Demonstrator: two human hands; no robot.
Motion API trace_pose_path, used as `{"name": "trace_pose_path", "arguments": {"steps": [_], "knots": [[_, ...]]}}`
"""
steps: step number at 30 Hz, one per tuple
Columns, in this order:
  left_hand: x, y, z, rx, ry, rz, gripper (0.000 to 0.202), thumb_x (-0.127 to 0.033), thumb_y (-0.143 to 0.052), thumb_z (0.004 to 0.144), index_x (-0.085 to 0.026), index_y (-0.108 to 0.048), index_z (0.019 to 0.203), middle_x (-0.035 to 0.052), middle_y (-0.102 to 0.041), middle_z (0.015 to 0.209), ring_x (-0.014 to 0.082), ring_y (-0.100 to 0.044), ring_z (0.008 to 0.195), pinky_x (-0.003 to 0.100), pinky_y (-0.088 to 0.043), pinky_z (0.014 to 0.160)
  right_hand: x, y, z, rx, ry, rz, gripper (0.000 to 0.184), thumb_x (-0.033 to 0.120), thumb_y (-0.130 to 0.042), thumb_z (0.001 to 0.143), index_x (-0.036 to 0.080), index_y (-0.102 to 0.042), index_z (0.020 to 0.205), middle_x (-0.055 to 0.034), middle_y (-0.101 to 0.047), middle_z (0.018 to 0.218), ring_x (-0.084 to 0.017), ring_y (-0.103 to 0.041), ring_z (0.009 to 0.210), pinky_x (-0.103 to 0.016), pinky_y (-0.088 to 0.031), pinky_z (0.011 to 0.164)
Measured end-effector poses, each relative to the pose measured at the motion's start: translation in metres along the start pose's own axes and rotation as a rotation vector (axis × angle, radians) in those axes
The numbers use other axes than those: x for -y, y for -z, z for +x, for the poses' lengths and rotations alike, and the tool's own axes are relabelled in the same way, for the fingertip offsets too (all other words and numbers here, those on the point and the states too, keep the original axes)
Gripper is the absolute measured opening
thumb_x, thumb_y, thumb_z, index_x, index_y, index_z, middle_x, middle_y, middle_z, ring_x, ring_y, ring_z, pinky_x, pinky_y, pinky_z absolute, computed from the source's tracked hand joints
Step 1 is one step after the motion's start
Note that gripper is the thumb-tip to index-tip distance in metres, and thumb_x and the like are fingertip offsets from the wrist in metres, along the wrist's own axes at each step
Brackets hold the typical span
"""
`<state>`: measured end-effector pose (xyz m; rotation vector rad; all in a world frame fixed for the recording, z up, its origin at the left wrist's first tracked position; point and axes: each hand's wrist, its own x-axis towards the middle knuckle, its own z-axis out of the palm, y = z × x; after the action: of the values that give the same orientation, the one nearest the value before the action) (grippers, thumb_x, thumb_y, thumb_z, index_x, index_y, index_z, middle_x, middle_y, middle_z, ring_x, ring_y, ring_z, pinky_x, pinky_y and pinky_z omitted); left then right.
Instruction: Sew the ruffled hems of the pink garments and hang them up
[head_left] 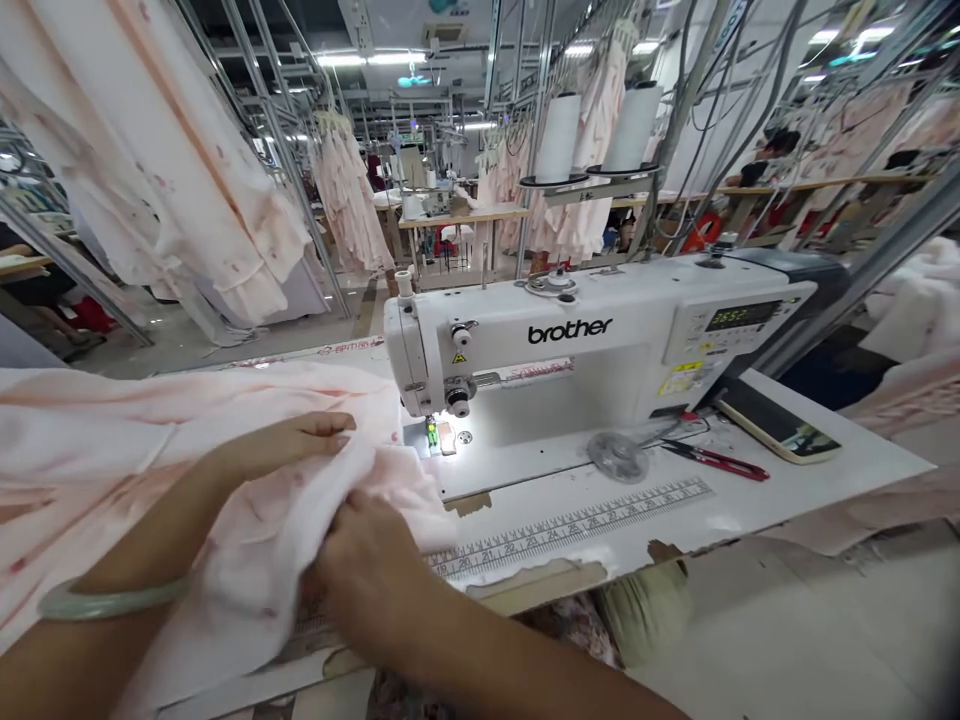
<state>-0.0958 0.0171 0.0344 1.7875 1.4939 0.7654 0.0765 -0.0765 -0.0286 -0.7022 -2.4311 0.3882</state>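
Note:
Pale pink fabric with small reddish prints [247, 540] lies across the left of the sewing table and is lifted in a fold between my hands. My left hand [311, 435], a pale green bangle [112, 602] on its wrist, pinches the fold's upper edge. Lower and to the right, my right hand [371, 570] is closed on the same fabric; its fingertips are partly hidden by cloth. Just beyond the fabric stands a white Brother sewing machine [517, 340]. Its lit needle area [435, 435] is to the right of my left hand, with the cloth's edge close by.
A printed ruler [577, 522] runs along the table's front. Right of the needle lie a clear round disc [617, 457], red-handled thread snips [716, 460] and a phone [780, 415]. Thread cones [559, 138] stand behind the machine. Pink garments [172, 150] hang at upper left.

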Motion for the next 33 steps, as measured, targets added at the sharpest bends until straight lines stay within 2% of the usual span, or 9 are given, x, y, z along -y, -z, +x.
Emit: {"name": "trace_pose_path", "arguments": {"steps": [4, 9, 11, 15, 19, 21, 24, 27, 33], "knots": [[0.029, -0.014, 0.003, 0.247, 0.122, -0.086, 0.038, -0.054, -0.072, 0.071, -0.018, -0.070, 0.081, 0.0052, -0.070, 0.082, 0.0228, -0.066, 0.084, 0.033, -0.056, 0.077, 0.003, -0.018, -0.065, 0.057, 0.126, -0.196, 0.026, 0.024, -0.063, 0.085, 0.018, -0.053, 0.061, -0.0042, -0.057, 0.069, -0.019, -0.050, 0.066, -0.028, -0.038, 0.053], [0.045, -0.004, -0.006, 0.339, 0.158, -0.152, 0.047, -0.055, -0.073, 0.073, -0.019, -0.067, 0.104, 0.0076, -0.067, 0.097, 0.0235, -0.063, 0.094, 0.033, -0.053, 0.082, -0.013, -0.006, -0.118, 0.336, 0.159, 0.355, 0.025, 0.021, -0.065, 0.090, 0.017, -0.058, 0.066, 0.0051, -0.059, 0.064, -0.007, -0.052, 0.058, -0.018, -0.042, 0.064], [0.038, 0.002, -0.009, 0.352, 0.132, -0.143, 0.042, -0.053, -0.071, 0.075, -0.020, -0.067, 0.100, 0.0050, -0.064, 0.089, 0.0208, -0.061, 0.086, 0.030, -0.052, 0.077, -0.013, 0.023, -0.119, 0.226, 0.018, 0.594, 0.018, 0.029, -0.061, 0.093, 0.019, -0.066, 0.079, 0.0055, -0.062, 0.069, -0.006, -0.056, 0.060, -0.014, -0.042, 0.061], [0.008, 0.005, -0.018, 0.411, 0.018, -0.078, 0.027, -0.045, -0.067, 0.082, -0.019, -0.063, 0.084, -0.0006, -0.055, 0.076, 0.0145, -0.053, 0.075, 0.023, -0.045, 0.070, -0.013, 0.066, -0.088, -0.206, -0.330, 0.580, 0.035, 0.037, -0.060, 0.093, 0.022, -0.059, 0.124, -0.0059, -0.064, 0.114, -0.018, -0.059, 0.106, -0.028, -0.046, 0.092], [-0.026, 0.002, -0.027, 0.525, -0.132, 0.140, 0.021, -0.038, -0.062, 0.087, -0.018, -0.062, 0.081, -0.0018, -0.054, 0.075, 0.0124, -0.050, 0.072, 0.019, -0.041, 0.067, -0.024, 0.061, -0.049, -0.233, -0.419, 0.579, 0.087, 0.045, -0.074, 0.079, 0.020, -0.030, 0.149, -0.0130, -0.030, 0.154, -0.029, -0.022, 0.143, -0.048, -0.023, 0.116], [-0.039, 0.005, -0.030, 0.530, -0.168, 0.157, 0.019, -0.037, -0.061, 0.088, -0.018, -0.063, 0.083, -0.0010, -0.057, 0.077, 0.0129, -0.052, 0.074, 0.020, -0.042, 0.068, -0.023, 0.056, -0.038, -0.166, -0.419, 0.709, 0.086, 0.049, -0.078, 0.074, 0.019, -0.039, 0.145, -0.0135, -0.036, 0.151, -0.032, -0.026, 0.141, -0.050, -0.026, 0.114], [-0.052, 0.009, -0.032, 0.520, -0.195, 0.067, 0.020, -0.038, -0.060, 0.088, -0.019, -0.065, 0.085, -0.0003, -0.059, 0.076, 0.0132, -0.054, 0.071, 0.020, -0.042, 0.064, -0.010, 0.057, -0.038, -0.059, -0.426, 1.212, 0.055, 0.053, -0.077, 0.071, 0.017, -0.065, 0.112, -0.0092, -0.064, 0.113, -0.026, -0.058, 0.106, -0.039, -0.046, 0.092], [-0.053, -0.003, -0.027, 0.514, -0.171, 0.062, 0.023, -0.040, -0.061, 0.086, -0.018, -0.064, 0.082, -0.0016, -0.055, 0.070, 0.0117, -0.050, 0.064, 0.020, -0.039, 0.058, -0.006, 0.063, -0.053, -0.040, -0.517, 1.633, 0.050, 0.051, -0.077, 0.069, 0.018, -0.063, 0.104, -0.0028, -0.064, 0.092, -0.015, -0.058, 0.076, -0.028, -0.046, 0.072], [-0.030, -0.063, -0.009, 0.545, -0.099, 0.322, 0.012, -0.029, -0.060, 0.082, -0.018, -0.059, 0.077, -0.0017, -0.058, 0.077, 0.0153, -0.056, 0.075, 0.024, -0.040, 0.066, -0.040, 0.061, -0.093, -0.224, -0.756, 0.690, 0.028, 0.019, -0.072, 0.071, 0.020, -0.053, 0.091, 0.0018, -0.057, 0.087, -0.016, -0.050, 0.081, -0.025, -0.035, 0.069]]}}
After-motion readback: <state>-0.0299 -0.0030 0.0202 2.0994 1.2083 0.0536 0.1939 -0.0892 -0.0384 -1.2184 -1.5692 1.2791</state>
